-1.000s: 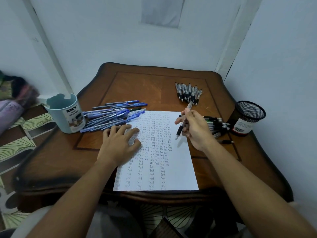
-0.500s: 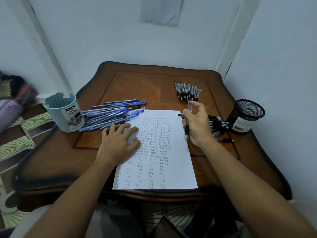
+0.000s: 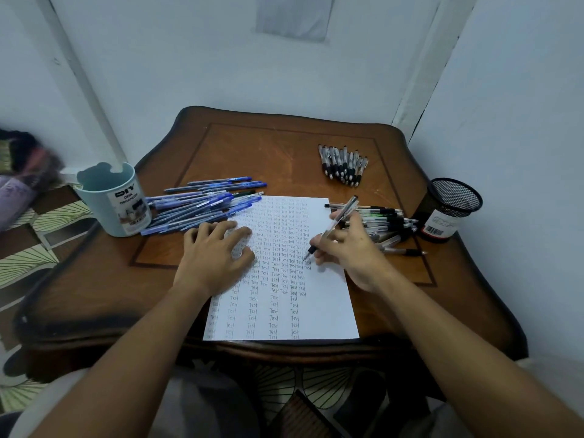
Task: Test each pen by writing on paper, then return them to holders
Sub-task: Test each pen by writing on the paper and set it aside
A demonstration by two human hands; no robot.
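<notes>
Lowered since half a second ago, the pen [image 3: 331, 229] is being pinched by right hand [image 3: 350, 248] fingers, tip on the paper [image 3: 328, 311] under the flat left hand [image 3: 215, 251]; both holders [image 3: 115, 200] are being left empty, piles unreturned

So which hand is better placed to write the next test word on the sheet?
The right hand. It already grips the clear black-tipped pen with its tip down at the white paper sheet, beside the written columns. The left hand lies flat, holding the sheet steady.

"DIY DESK ORGANIZER" on teal holder [image 3: 117, 200]; "Test" rows on paper [image 3: 322, 311]
</notes>
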